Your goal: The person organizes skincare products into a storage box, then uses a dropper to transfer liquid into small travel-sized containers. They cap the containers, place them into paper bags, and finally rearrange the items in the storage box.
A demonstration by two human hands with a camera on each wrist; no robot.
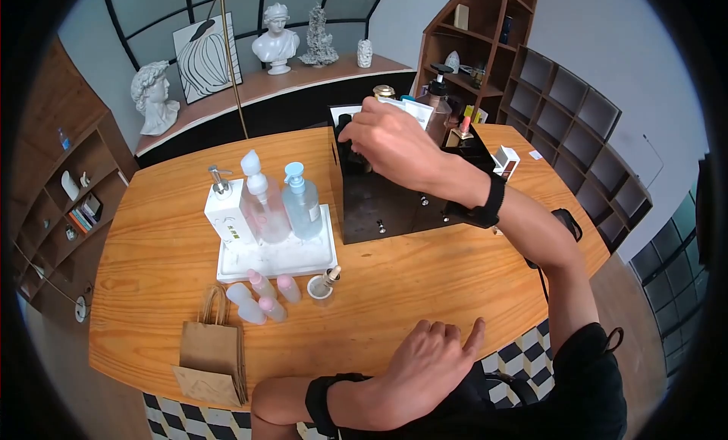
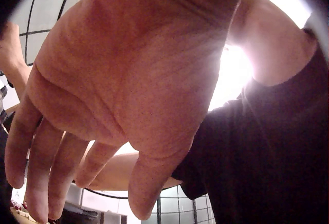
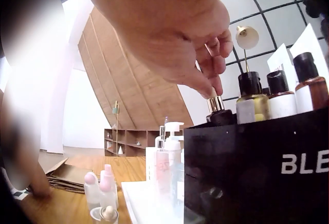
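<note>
My right hand (image 1: 394, 140) reaches over the left end of a black box (image 1: 368, 209) with small knobs on its front. In the right wrist view, the thumb and a finger pinch the top of a dark dropper bottle (image 3: 220, 116) with a gold collar, at the box's rim. Its lower part is hidden inside the box. Beside it stand several bottles with black caps, among them a yellowish bottle (image 3: 252, 105). The left hand (image 1: 428, 368) is near the table's front edge, holding nothing, fingers relaxed and the palm (image 2: 113, 75) bare in the left wrist view.
Left of the box, a white tray (image 1: 303, 264) bears three pump bottles. In front are small pink-capped bottles (image 1: 273, 309) and a small white cup (image 1: 319, 288) with a dropper. Brown paper bags (image 1: 208, 356) lie at the front left. A small white box (image 1: 506, 161) stands right.
</note>
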